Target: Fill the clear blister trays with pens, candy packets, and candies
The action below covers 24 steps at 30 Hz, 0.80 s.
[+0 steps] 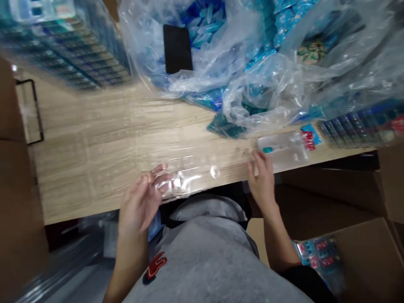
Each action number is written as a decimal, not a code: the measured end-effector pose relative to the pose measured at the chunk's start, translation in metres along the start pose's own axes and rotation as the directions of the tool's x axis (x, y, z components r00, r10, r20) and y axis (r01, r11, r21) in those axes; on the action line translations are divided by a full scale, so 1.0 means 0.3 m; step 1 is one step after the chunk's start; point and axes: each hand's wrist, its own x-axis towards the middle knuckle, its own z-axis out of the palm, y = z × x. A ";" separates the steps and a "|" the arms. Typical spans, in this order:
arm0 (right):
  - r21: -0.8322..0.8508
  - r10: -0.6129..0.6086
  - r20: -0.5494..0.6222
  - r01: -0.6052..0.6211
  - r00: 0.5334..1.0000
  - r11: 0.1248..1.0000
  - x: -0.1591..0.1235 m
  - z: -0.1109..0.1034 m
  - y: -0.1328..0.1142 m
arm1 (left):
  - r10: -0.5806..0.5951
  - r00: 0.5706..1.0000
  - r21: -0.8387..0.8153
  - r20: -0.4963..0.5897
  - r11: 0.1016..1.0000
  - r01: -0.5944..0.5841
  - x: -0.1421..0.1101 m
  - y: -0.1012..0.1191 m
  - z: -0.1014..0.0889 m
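Note:
My left hand (pixel 140 200) is curled at the near edge of the table, its fingers around the left end of a clear, shiny plastic blister tray (pixel 192 179). Glare and blur hide the tray's exact outline. My right hand (pixel 261 179) rests at the table's edge, fingers slightly bent and apart, with nothing visible between them. Its fingertips are beside a clear plastic package (pixel 284 149) that has a small teal piece (pixel 267 150) in it and red lettering at its right end.
Large clear bags (pixel 208 80) of blue and teal pieces fill the back, with a black phone-like slab (pixel 177 49) on top. Stacked blister packs (pixel 69 50) stand back left, more packs (pixel 360 126) at right. Flat clear trays (pixel 104 147) cover the left tabletop. An open cardboard box (pixel 369 256) sits lower right.

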 end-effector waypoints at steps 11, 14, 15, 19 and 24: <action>0.603 0.222 0.152 -0.269 0.963 0.751 0.035 0.022 -0.149 | 0.342 0.908 0.557 0.244 0.717 -0.419 0.005 -0.077 -0.034; 0.407 0.282 0.061 -0.282 0.958 0.869 0.052 0.063 -0.075 | 0.410 0.837 0.856 0.363 0.210 -0.473 0.043 -0.152 -0.119; 0.345 0.283 0.068 -0.289 0.957 0.893 0.049 0.072 -0.061 | 0.390 0.836 0.886 0.387 0.093 -0.454 0.052 -0.177 -0.145; 0.187 0.277 0.185 -0.311 0.943 0.932 0.013 0.094 -0.067 | 0.338 0.857 0.921 0.388 -0.118 -0.370 0.048 -0.248 -0.205; -0.154 0.077 0.036 -0.071 0.996 0.986 0.024 0.166 -0.086 | 0.378 0.884 0.961 0.275 -0.145 -0.237 0.043 -0.255 -0.201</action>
